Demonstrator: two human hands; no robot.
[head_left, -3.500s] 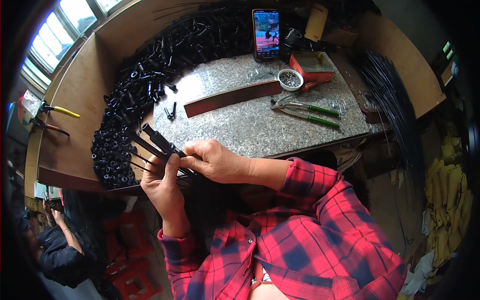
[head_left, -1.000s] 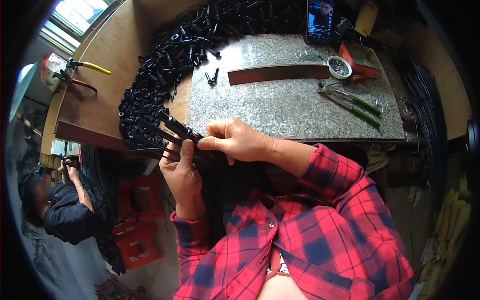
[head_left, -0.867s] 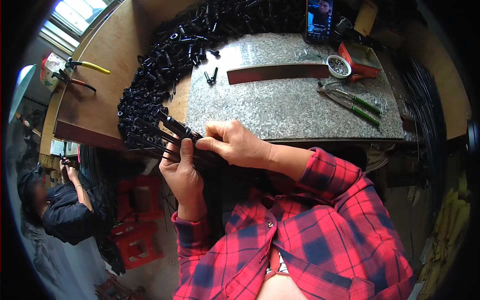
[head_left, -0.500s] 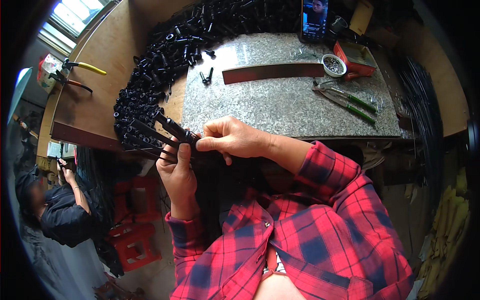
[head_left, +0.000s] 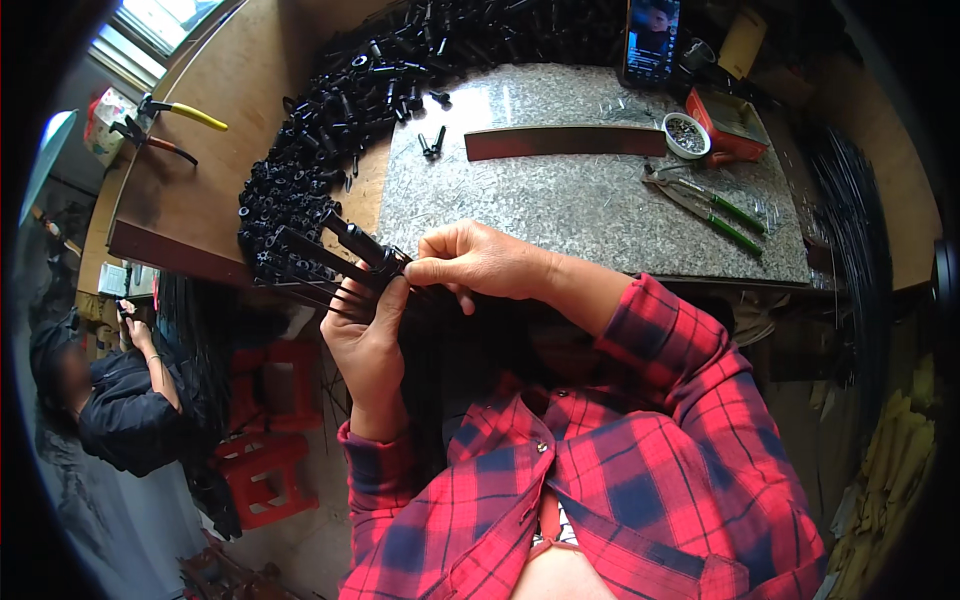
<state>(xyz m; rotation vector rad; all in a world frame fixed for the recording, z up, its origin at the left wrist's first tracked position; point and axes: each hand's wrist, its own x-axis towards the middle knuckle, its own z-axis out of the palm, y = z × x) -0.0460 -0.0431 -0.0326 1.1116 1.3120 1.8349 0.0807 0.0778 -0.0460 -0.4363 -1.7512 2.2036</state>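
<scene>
Near the table's front edge, I hold a black tubular piece (head_left: 357,240) that looks like an umbrella runner. Thin black ribs (head_left: 312,255) fan out from it to the left. My left hand (head_left: 365,345) is closed around the ribs and the lower part of the piece, its thumb pressed up against the collar. From the right, my right hand (head_left: 478,260) pinches at the collar with thumb and forefinger. Whatever small part lies between those fingertips is hidden.
Black tubular parts (head_left: 300,180) are heaped at left and back. A stone-patterned board (head_left: 560,215) carries a dark strip (head_left: 560,141), green-handled pliers (head_left: 710,205) and a white cup (head_left: 686,135) of small metal bits beside a red box (head_left: 735,125). A phone (head_left: 650,45) stands behind. A co-worker (head_left: 130,400) sits left.
The view has shifted slightly, so the table things appear farther right. My left thumb has turned more upright against the collar. My right hand still pinches there.
</scene>
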